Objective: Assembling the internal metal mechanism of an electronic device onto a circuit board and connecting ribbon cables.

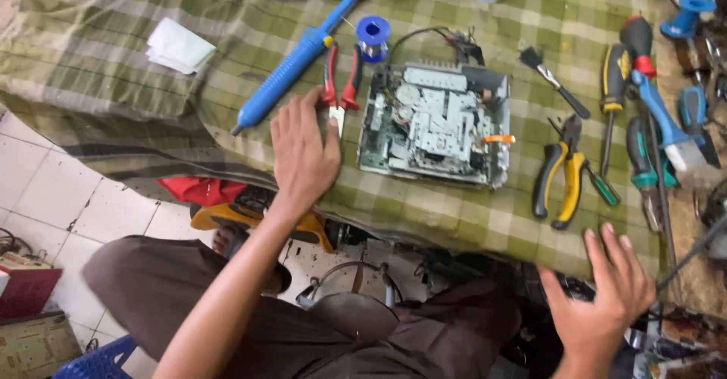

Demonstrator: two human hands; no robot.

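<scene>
My left hand lies flat on a green checked cloth, fingers spread, its fingertips touching the tip of red-handled pliers. Just right of it sits an opened metal device chassis with mechanical parts and a circuit board showing. My right hand hovers open at the cloth's near edge, lower right, holding nothing. A blue desoldering pump with a yellow end lies diagonally above my left hand, beside a blue spool of solder wire.
Yellow-handled pliers, a small brush, screwdrivers and a blue-handled tool lie to the right. White folded paper rests at upper left. Below are my knees in brown fabric, white floor tiles and a blue crate.
</scene>
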